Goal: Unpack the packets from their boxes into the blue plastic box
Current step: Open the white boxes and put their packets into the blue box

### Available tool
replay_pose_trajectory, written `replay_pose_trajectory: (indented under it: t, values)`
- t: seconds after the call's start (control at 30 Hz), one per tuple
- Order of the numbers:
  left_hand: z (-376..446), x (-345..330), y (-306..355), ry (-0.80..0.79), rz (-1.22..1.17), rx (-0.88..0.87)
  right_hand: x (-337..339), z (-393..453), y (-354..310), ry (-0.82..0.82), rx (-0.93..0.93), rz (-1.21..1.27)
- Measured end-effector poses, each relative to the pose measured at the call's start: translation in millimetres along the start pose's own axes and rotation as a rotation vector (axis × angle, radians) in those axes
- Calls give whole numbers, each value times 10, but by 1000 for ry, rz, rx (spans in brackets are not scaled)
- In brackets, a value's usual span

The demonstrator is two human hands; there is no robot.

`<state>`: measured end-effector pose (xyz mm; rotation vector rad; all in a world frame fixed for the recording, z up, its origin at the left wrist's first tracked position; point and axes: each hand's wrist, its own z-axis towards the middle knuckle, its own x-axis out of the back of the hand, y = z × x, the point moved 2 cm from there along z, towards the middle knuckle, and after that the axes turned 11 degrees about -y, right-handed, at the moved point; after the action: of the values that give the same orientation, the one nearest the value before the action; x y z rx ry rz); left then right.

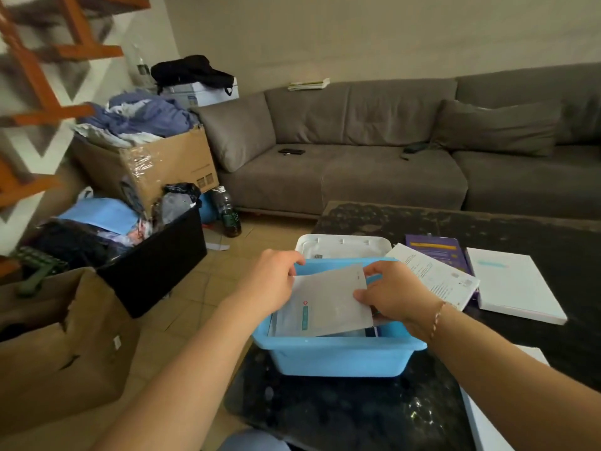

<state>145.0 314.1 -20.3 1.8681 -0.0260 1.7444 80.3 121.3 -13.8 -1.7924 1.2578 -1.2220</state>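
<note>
A blue plastic box (338,356) stands on the dark table in front of me. Over its opening I hold a flat grey-white packet (331,301) with a teal label, tilted, its lower edge inside the box. My left hand (273,281) grips the packet's left edge at the box's far left rim. My right hand (395,292) pinches the packet's right edge. More packets lie under it in the box, mostly hidden. To the right lie a white and purple box (435,278) and a flat white box (517,284).
A white lid (341,247) lies just behind the blue box. The dark table (520,229) runs to the right; another white box (487,424) sits at its near right corner. On the floor to the left stand cardboard boxes (55,346), a black bin (156,265) and a bottle (229,213). A grey sofa (357,151) lies beyond.
</note>
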Motion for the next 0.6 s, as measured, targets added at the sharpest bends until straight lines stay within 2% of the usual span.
replay_pose_trajectory:
  t: [0.1,0.3,0.47,0.6]
  values:
    - [24,-70,-40,19,134,2,-80,61,12,-36,-41,-28]
    - [46,-169,-62,6,331,27,-92,129,152,-67,-42,-284]
    - [60,-196,-32,-47,445,65,-121,77,85,-41,27,-772]
    - [56,-203,6,-73,463,109,-148,62,91,-72,37,-897]
